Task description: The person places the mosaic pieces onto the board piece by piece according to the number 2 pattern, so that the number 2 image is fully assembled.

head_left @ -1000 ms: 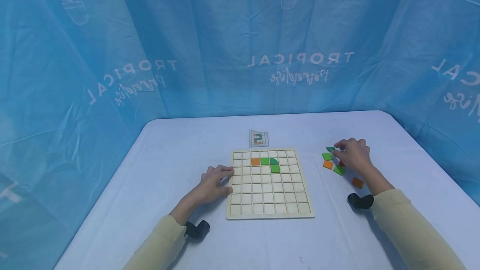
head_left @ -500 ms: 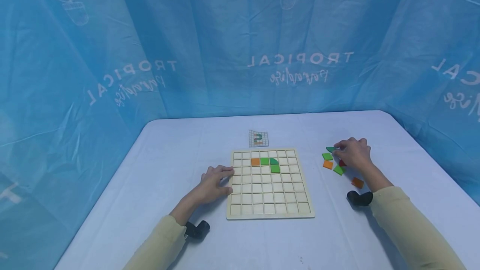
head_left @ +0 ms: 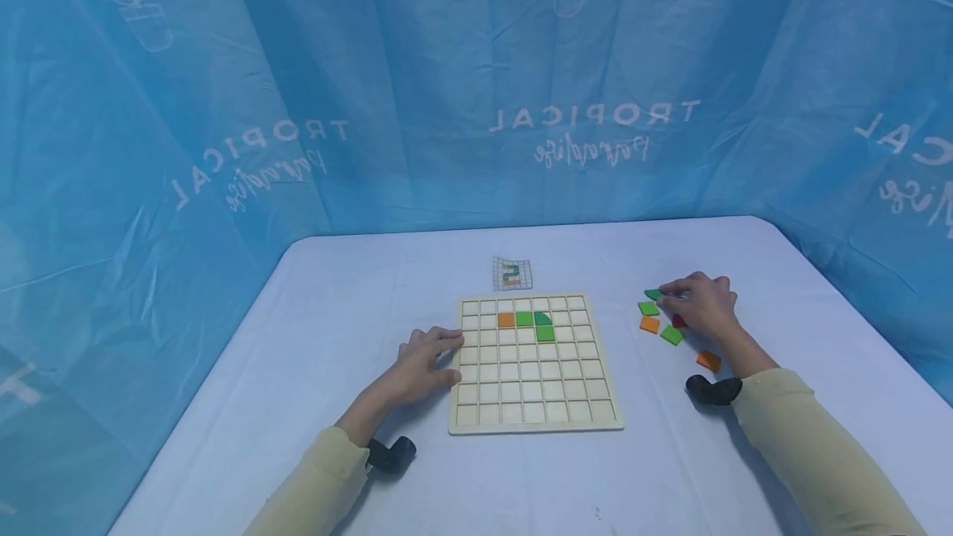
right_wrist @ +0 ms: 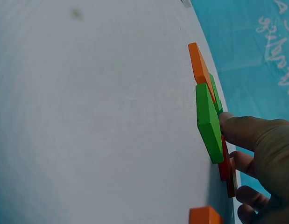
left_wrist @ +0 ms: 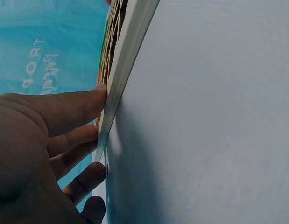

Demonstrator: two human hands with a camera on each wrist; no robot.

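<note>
My left hand (head_left: 423,366) rests at the left edge of a wooden grid board (head_left: 521,418), thumb and fingertips touching its rim. In the left wrist view, the left hand's thumb lies along the board's edge (left_wrist: 128,51). An orange square tile (head_left: 506,320), two light green tiles and a dark green rounded tile (head_left: 542,318) sit in the board's upper cells. Over the loose tiles at right, my right hand (head_left: 703,304) has its thumb and index finger at a dark green tile (head_left: 652,294). Whether they pinch it is hidden; the thumb blocks the right wrist view.
Near the right hand lie light green tiles (head_left: 648,308), orange tiles (head_left: 649,324) and a red tile (head_left: 678,322). A gridded pattern card (head_left: 512,274) lies behind the board. Blue curtains (head_left: 476,164) surround the white table (head_left: 372,279).
The right hand stays at the dark green tile with only slight finger movement. The left hand keeps its place on the board, and the head view shifts a little.
</note>
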